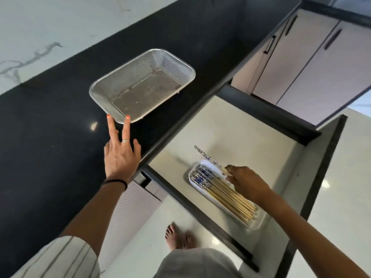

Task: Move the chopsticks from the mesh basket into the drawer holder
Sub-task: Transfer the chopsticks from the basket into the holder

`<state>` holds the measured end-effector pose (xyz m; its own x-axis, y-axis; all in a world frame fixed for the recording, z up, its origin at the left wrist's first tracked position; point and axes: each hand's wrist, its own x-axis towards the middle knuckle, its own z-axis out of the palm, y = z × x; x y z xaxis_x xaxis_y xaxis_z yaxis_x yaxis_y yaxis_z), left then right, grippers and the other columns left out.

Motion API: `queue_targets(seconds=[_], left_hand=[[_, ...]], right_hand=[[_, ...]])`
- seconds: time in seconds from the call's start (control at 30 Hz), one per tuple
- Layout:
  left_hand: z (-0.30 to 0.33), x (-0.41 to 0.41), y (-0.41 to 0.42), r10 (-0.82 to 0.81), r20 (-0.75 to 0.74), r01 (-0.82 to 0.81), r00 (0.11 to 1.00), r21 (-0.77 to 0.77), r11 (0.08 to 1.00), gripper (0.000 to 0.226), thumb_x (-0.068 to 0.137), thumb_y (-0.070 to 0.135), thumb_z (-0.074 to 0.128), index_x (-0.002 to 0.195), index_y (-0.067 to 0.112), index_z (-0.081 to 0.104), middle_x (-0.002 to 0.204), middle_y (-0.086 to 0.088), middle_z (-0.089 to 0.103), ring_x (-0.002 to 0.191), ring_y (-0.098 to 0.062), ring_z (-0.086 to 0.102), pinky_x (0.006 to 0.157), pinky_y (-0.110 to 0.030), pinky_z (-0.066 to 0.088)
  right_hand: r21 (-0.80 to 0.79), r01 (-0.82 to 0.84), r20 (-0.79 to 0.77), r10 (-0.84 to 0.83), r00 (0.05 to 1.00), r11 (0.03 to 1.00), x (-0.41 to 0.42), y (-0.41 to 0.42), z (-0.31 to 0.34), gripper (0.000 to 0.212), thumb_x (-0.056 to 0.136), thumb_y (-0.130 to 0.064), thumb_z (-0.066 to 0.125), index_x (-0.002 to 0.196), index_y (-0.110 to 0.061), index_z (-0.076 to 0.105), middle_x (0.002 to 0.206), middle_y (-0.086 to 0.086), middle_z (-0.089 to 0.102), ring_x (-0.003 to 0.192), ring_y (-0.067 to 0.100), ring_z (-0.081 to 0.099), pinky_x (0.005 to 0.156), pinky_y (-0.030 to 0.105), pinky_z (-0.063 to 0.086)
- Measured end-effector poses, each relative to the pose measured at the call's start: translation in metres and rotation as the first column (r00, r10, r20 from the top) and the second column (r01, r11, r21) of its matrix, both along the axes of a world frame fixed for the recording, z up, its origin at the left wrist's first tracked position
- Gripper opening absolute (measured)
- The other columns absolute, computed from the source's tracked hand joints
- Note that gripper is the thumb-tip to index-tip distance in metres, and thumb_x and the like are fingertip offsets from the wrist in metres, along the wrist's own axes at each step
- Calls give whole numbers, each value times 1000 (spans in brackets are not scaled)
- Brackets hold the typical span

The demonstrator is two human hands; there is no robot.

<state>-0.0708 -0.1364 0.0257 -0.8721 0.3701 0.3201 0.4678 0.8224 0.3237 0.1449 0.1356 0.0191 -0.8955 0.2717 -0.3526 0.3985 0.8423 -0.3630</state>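
The right hand [244, 182] is closed on one last chopstick [206, 156], held near its plain end, so the patterned blue-and-white end sticks out beyond the fingers, away from the person, over the pale floor of the open drawer [251, 137]. Directly under this grip lies the white holder [259, 220], and in it the other chopsticks [222, 189] rest side by side, patterned ends far, bamboo tips near. The held stick points almost the same way as the bundle — only a little turned outward and raised — so I judge that the coming move is short: lower it and bring its long axis parallel to the others, then let go.

The mesh basket [104, 93] stands on the dark counter [50, 157], on the far side of the drawer from the grip, and nothing shows inside it. The left hand [120, 157] is open with fingers spread; two fingertips [127, 117] touch the near rim of the basket and hold nothing.

The right hand is clearly the nearer one to the holder. The task looks nearly complete — one stick is not yet laid down.
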Motion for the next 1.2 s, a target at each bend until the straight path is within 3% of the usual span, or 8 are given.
queue_targets(seconds=[0.2,0.33,0.53,0.83,1.07,1.2], left_hand=[[1,0,0,9,22,-10,1000,17,1000,70,98,21,49,157,28,12,164,-15,-6,126,-34,49,95,-52,47],[1,-1,1,-2,22,1,1000,24,1000,70,98,19,49,156,27,12,164,-15,-7,126,-36,50,92,-53,49],[2,-3,0,9,22,-9,1000,6,1000,72,97,20,50,156,29,10,164,-15,-6,106,-43,59,90,-54,47],[2,-3,-1,0,26,-1,1000,14,1000,72,97,21,52,156,29,11,164,-14,-5,104,-41,58,91,-55,46],[3,-4,-1,-5,29,5,1000,12,1000,73,96,21,52,156,29,11,164,-14,-5,103,-41,59,92,-55,46],[4,-3,0,0,36,-1,999,10,1000,73,96,21,53,156,29,12,164,-15,-5,103,-42,59,92,-56,46]], right_hand=[[117,17,201,-40,979,993,19,-8,-36,39,91,-10,44,129,-20,49,124,5,56,107,27,59,85,34,48],[244,-61,275,-8,961,968,22,-16,-47,31,91,-8,47,121,-16,53,117,4,60,99,23,65,80,33,51],[346,-102,259,10,966,933,22,-23,-54,28,93,-7,49,121,-10,53,117,8,60,99,23,66,80,33,52],[379,-212,256,118,959,901,13,-25,-64,31,93,-3,42,123,-6,49,121,14,57,105,30,63,80,38,52],[422,-315,267,216,939,850,15,-21,-74,27,96,-6,37,121,-2,47,113,16,61,94,32,66,70,35,52],[414,-263,249,170,954,872,17,-18,-72,28,95,-6,38,122,-4,46,116,14,60,97,32,66,71,35,51]])
